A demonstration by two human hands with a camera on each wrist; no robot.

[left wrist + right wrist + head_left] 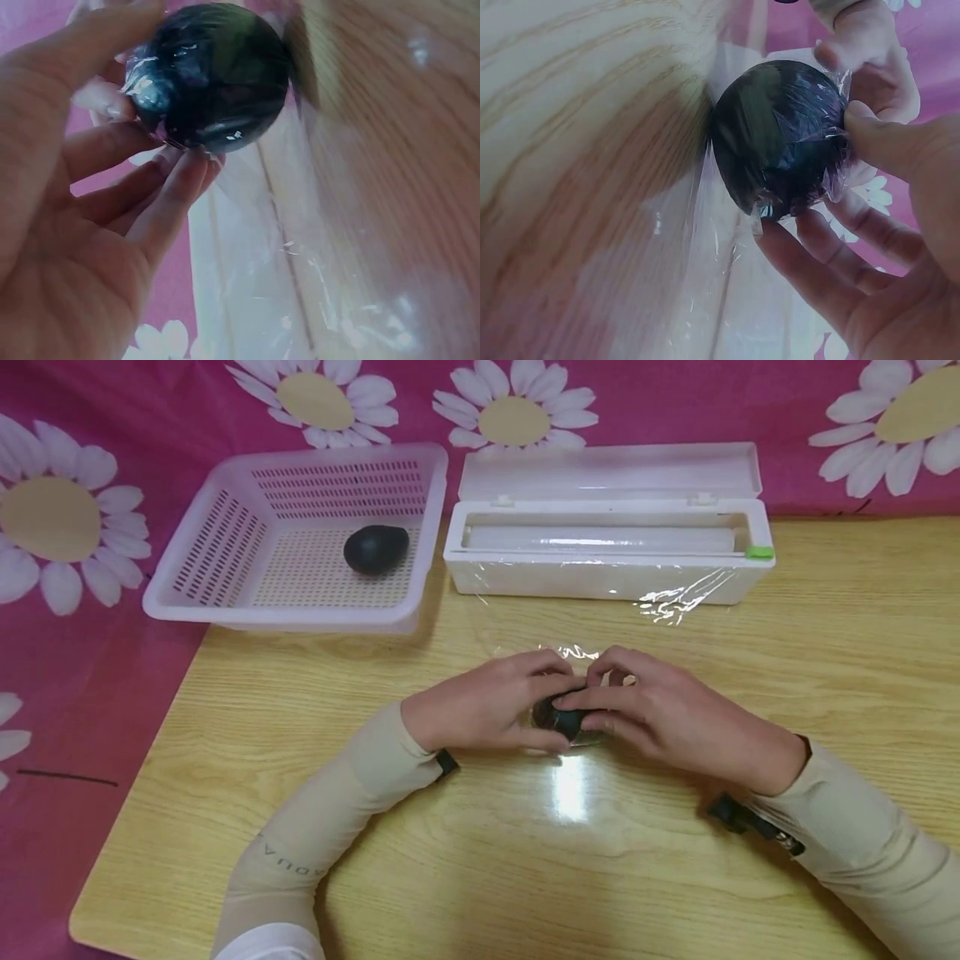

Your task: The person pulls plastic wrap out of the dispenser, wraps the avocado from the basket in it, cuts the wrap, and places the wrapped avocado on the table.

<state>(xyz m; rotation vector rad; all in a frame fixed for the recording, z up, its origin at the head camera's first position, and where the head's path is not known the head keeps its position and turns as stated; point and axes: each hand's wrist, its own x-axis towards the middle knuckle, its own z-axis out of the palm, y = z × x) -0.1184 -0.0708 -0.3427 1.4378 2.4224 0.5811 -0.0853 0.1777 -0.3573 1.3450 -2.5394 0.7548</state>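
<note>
A dark, rounded avocado (567, 722) rests on the table between both hands, with clear cling film (810, 124) clinging round it in shiny creases. From the left, my left hand (491, 703) holds it, thumb on the near side and fingers on the far side. My right hand (663, 718) grips it from the other side, its thumb and fingertips on the wrapped surface in the right wrist view. In both wrist views a sheet of film stretches from the avocado along the tabletop. The fingers hide part of the avocado in the head view.
Behind the hands stands a white cling film box (592, 578), lid raised, a film roll (600, 540) inside and a green slider (759, 552) at its right end. At the back left, a pale plastic basket (277, 614) holds another dark avocado (377, 550). Flowered magenta cloth hangs behind.
</note>
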